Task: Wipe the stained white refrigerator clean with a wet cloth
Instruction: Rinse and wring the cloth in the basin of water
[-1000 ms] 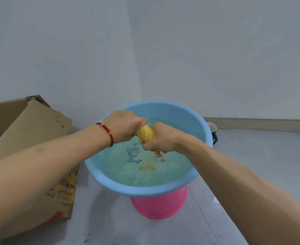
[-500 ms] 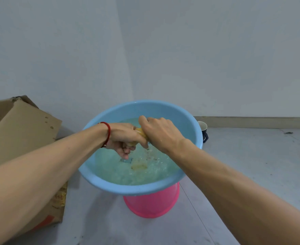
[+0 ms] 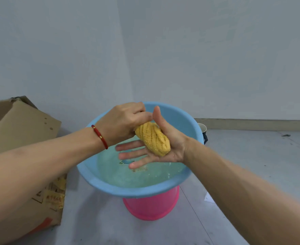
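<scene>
The twisted, rope-like yellow terry cloth (image 3: pixel 152 137) lies diagonally across the upturned palm of the right hand (image 3: pixel 156 147), above the water in the round light-blue plastic basin (image 3: pixel 128 190). The right hand is spread flat, fingers extended toward the left and thumb pointing up; its fingers are not closed round the cloth. The left hand (image 3: pixel 122 123) is positioned palm down, fingers curled round the upper end of the cloth and gripping it. A red cord bracelet (image 3: pixel 100 137) sits on the left wrist.

The basin holds pale, foamy water and rests on an inverted pink plastic bucket or stool (image 3: pixel 151 206) standing on the grey floor (image 3: pixel 251 165). A brown cardboard box (image 3: pixel 21 138) stands at the left, just beside the basin. A dark cup with a pale interior (image 3: pixel 203 129) is partly visible behind the right rim of the basin, near the grey wall (image 3: pixel 198 59). The refrigerator is not in view.
</scene>
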The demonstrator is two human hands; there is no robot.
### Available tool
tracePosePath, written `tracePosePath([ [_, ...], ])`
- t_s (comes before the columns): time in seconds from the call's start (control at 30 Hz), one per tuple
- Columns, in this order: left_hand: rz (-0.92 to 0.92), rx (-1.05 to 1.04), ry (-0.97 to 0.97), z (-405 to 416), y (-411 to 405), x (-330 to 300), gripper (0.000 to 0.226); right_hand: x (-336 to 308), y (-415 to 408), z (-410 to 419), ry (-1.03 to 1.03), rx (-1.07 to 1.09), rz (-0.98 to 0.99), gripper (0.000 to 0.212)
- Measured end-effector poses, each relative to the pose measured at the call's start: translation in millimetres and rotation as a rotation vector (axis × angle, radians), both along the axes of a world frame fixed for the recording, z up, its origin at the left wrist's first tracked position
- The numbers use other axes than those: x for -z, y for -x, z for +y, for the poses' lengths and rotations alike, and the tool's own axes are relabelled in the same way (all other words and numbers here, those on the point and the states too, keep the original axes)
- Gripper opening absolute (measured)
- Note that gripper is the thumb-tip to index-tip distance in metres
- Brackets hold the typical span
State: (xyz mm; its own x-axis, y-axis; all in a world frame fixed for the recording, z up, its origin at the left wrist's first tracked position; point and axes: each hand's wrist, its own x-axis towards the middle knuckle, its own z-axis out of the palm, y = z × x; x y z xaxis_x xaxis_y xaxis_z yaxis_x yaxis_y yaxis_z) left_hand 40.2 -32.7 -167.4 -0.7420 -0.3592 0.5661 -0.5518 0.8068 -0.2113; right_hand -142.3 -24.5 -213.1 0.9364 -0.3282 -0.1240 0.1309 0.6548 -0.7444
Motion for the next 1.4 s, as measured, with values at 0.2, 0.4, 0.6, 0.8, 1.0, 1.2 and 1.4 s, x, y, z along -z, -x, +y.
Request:
tracePosePath([
  [0.2, -0.382, -0.108, -0.007, -11.1, -21.8, -8.9, 0.011, -11.5, -17.3, 2.8, 0.294, 0.156, 0.321, 0.048],
  [0.4, -0.457, -0.676, -0.463, 5.0, 8.2, 10.6, 0.017, -4.9, -32.8, -5.4, 1.239, 0.380, 1.038, 0.009],
  [0.6, 0.066, -0.807, -0.699, 15.4, 27.7, 42.1, 0.020, -0.1, -18.7, -16.1, 1.912, 0.427, 1.236, 0.022],
  [0.8, 0.646, -0.783, -0.963, 25.0, 34.3, 64.8, 0.032, 5.6, -14.4, -15.9, 2.174, 0.531, 1.091, 0.055],
  [1.0, 0.401, -0.791, -1.112, 16.5, 19.9, 48.3, 0.022, 1.2, -26.8, -9.7, 2.051, 0.428, 1.284, 0.047],
  [1.2, -0.229, -0.756, -0.397, -2.3, 3.2, 36.9, 0.012, -18.1, -25.5, -9.1, 1.243, 0.190, 1.132, 0.016],
  [1.4, -0.076, -0.188, -0.087, -13.3, -33.7, 28.3, 0.041, -21.1, 0.3, -9.4, 0.419, 0.199, 0.441, 0.027],
])
